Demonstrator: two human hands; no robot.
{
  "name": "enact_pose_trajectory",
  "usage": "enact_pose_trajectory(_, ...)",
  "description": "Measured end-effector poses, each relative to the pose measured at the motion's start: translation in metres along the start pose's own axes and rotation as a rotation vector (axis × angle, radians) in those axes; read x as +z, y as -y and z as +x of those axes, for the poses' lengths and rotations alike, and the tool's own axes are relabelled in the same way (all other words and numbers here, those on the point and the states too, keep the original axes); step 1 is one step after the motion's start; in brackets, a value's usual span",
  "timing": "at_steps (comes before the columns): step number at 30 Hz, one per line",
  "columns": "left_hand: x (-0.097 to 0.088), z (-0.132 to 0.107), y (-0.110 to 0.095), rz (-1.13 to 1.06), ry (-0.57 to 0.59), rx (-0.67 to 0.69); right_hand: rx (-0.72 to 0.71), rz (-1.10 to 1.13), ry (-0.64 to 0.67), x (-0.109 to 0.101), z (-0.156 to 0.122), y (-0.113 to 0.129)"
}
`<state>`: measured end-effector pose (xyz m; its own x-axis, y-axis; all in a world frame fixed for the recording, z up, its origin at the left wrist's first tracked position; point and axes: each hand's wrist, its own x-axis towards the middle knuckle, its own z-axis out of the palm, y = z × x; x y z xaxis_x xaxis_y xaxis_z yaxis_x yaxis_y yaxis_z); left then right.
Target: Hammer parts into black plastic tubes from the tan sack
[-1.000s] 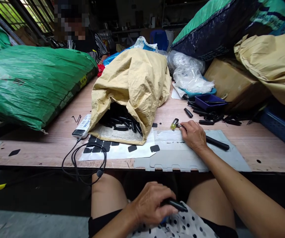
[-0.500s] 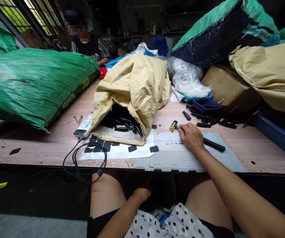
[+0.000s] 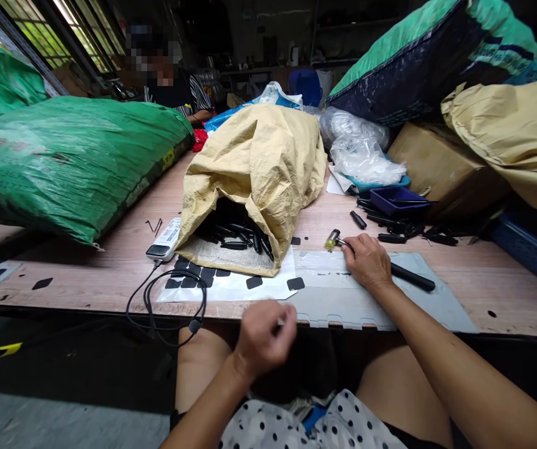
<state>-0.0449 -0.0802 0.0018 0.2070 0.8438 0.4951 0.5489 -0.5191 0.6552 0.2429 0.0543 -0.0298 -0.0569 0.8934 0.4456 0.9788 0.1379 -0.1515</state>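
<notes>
Left hand (image 3: pixel 264 337), six o'clock: risen to the table edge (image 3: pixel 95 299), blurred, fingers curled, contents we cannot tell; the black piece held one second ago is out of view, released below, we judge. Right hand (image 3: pixel 368 260), four o'clock: closed over the hammer (image 3: pixel 412 276), as before; tan bag (image 3: pixel 259 162) at twelve, unmoved.

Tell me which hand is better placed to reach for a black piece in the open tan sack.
Probably the left hand: it is nearer the mouth of the tan sack with the black pieces inside, though blur hides whether it grips something. The right hand lies farther right, holding the hammer.
</notes>
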Motion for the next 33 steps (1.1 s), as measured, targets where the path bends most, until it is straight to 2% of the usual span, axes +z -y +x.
enact_pose_trajectory(1, -0.007, 0.021, 0.007, 0.026, -0.134, -0.138, 0.002, 0.000, -0.003, 0.000, 0.000, 0.000)
enact_pose_trajectory(3, -0.016, 0.061, 0.029, 0.082, -0.278, -0.401, 0.004, 0.002, -0.008, 0.001, 0.000, 0.000)
enact_pose_trajectory(6, -0.021, 0.104, 0.063, 0.226, -0.262, -0.677, 0.006, 0.008, -0.013, 0.001, 0.000, 0.000)
enact_pose_trajectory(9, -0.018, 0.124, 0.078, 0.369, -0.149, -0.787, 0.002, 0.019, -0.012, 0.001, 0.000, 0.000)
enact_pose_trajectory(14, -0.013, 0.133, 0.069, 0.521, 0.013, -0.871, -0.002, 0.015, -0.016, 0.002, 0.000, -0.002)
enact_pose_trajectory(17, -0.017, 0.132, 0.065, 0.554, 0.064, -0.883, 0.000, 0.017, -0.019, 0.004, 0.000, -0.002)
enact_pose_trajectory(19, -0.024, 0.123, 0.065, 0.543, 0.028, -0.872, 0.001, 0.019, -0.019, 0.004, 0.000, -0.002)
enact_pose_trajectory(20, -0.029, 0.116, 0.064, 0.530, -0.027, -0.842, 0.002, 0.019, -0.019, 0.004, 0.000, -0.002)
enact_pose_trajectory(23, -0.037, 0.088, 0.056, 0.439, -0.247, -0.635, 0.005, 0.012, -0.013, 0.002, 0.000, 0.000)
enact_pose_trajectory(24, -0.037, 0.078, 0.051, 0.377, -0.277, -0.537, 0.005, 0.008, -0.010, 0.002, 0.001, 0.000)
enact_pose_trajectory(26, -0.029, 0.064, 0.037, 0.214, -0.206, -0.333, 0.006, -0.002, -0.004, 0.001, 0.001, 0.001)
enact_pose_trajectory(29, -0.003, 0.058, 0.022, 0.044, 0.057, -0.107, 0.003, -0.005, -0.007, 0.001, 0.000, 0.001)
enact_pose_trajectory(31, 0.016, 0.064, 0.019, 0.038, 0.184, -0.073, 0.004, 0.001, -0.011, 0.000, 0.000, 0.001)
enact_pose_trajectory(33, 0.031, 0.072, 0.023, 0.076, 0.249, -0.089, 0.006, 0.006, -0.011, 0.000, 0.000, 0.001)
